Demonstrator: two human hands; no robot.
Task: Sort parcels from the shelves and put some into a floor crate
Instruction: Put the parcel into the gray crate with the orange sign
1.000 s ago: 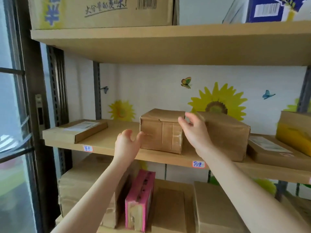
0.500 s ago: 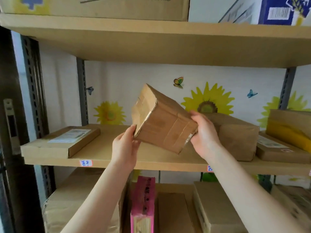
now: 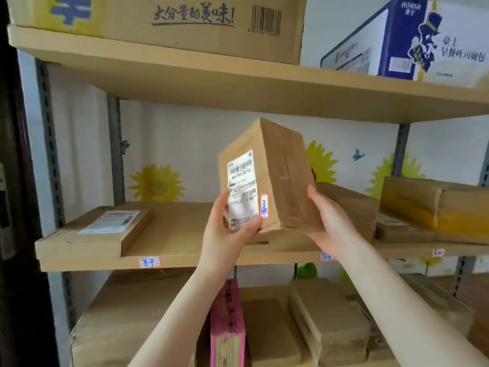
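Both hands hold a brown box (image 3: 275,178) up in front of the middle shelf (image 3: 185,250), clear of its board and tilted so the top leans back to the right. The left hand (image 3: 227,234) grips the lower left corner, thumb lying over the bottom of the white label (image 3: 242,189) on the face turned to the camera; a small red-edged sticker (image 3: 264,205) sits just right of the label. The right hand (image 3: 330,221) presses flat against the box's right side, fingers pointing up. So the hands are apart, clamped on the box from either side. On the shelf behind it, just to the right, stands another brown box (image 3: 354,205), and further right a flat parcel (image 3: 402,229) with a yellow-taped box (image 3: 439,202) beside it. At the shelf's left end lies a flat labelled parcel (image 3: 92,231). A handwritten tag (image 3: 149,262) is stuck on the shelf's front edge. Below, a pink box (image 3: 227,324) stands on end among brown cartons. The top shelf carries a large carton (image 3: 185,22) and a blue and white carton (image 3: 412,41).
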